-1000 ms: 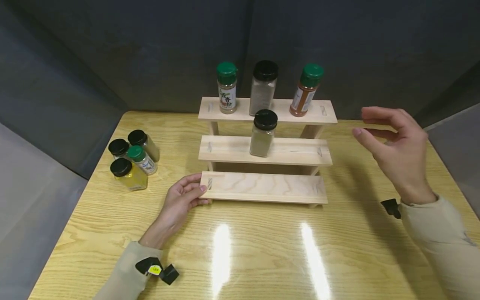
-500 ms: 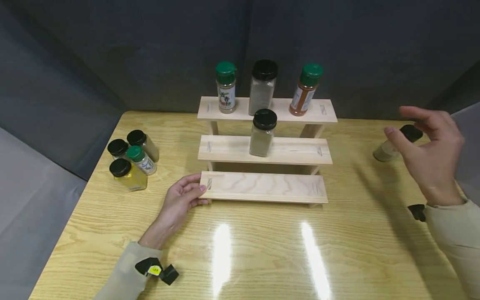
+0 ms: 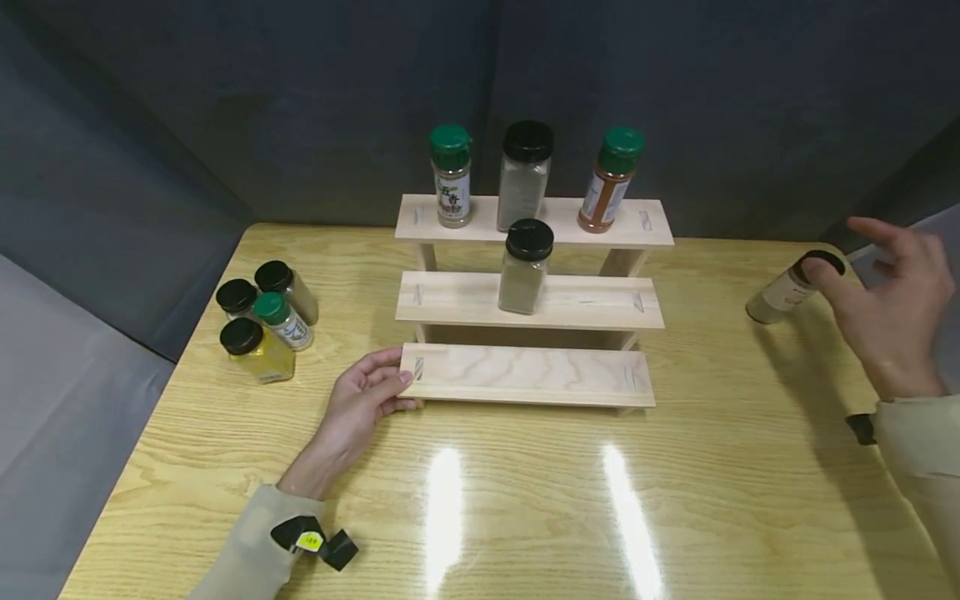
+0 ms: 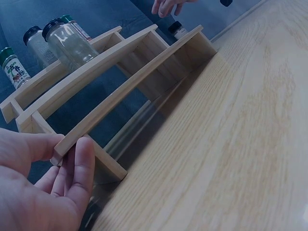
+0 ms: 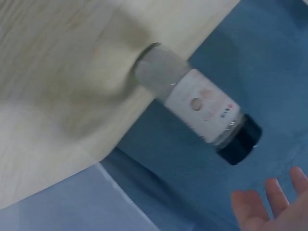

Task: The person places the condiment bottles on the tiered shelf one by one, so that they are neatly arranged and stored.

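My left hand pinches the left end of the lowest shelf of a three-tier wooden spice rack. In the left wrist view the thumb lies above that board and the fingers below it. At the far right, my right hand is beside a spice jar with a black cap and white label, which stands on the table. Its thumb overlaps the cap in the head view. The right wrist view shows the fingertips extended and apart from the jar.
The top shelf bears a green-capped bottle, a black-capped jar and a red-brown spice bottle. Another black-capped jar stands on the middle shelf. At left, several containers cluster, including a yellow jar.
My right hand has moved right, away from the rack, to the labelled spice jar, which has come into view. The left hand keeps its hold on the rack.
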`<action>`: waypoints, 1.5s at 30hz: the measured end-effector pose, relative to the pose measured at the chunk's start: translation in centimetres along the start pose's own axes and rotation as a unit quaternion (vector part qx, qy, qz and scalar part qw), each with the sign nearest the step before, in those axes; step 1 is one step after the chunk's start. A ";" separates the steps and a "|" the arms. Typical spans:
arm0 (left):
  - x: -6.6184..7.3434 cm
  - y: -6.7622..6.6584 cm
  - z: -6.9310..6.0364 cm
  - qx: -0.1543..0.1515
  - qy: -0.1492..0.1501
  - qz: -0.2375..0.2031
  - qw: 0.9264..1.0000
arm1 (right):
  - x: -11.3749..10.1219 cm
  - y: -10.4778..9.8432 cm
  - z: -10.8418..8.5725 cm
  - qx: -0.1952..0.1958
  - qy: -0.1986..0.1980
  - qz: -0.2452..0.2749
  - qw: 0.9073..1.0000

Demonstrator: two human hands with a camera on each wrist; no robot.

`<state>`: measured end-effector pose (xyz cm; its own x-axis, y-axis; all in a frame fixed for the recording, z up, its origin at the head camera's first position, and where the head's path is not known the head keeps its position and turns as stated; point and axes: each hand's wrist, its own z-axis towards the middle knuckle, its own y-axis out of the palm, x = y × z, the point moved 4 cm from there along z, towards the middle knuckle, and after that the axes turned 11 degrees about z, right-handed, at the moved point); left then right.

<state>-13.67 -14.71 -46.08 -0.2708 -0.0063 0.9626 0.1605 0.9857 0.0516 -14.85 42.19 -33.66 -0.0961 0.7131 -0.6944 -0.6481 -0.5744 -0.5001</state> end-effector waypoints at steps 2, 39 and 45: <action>-0.1 0.0 0.0 0.000 -0.001 0.002 1.000 | 0.8 0.1 0.1 -0.006 0.024 -0.012 1.000; -0.1 0.0 0.0 0.001 -0.002 0.005 1.000 | 4.9 1.3 0.5 -0.085 0.123 -0.041 0.988; -0.1 0.0 0.0 -0.001 -0.002 0.005 1.000 | 5.1 1.4 0.5 -0.088 0.112 -0.059 0.988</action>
<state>-13.65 -14.74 -46.15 -0.2724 0.0032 0.9622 0.1641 0.9855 0.0432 -16.64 45.16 -37.64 0.1540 0.6842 -0.7129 -0.5020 -0.5672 -0.6529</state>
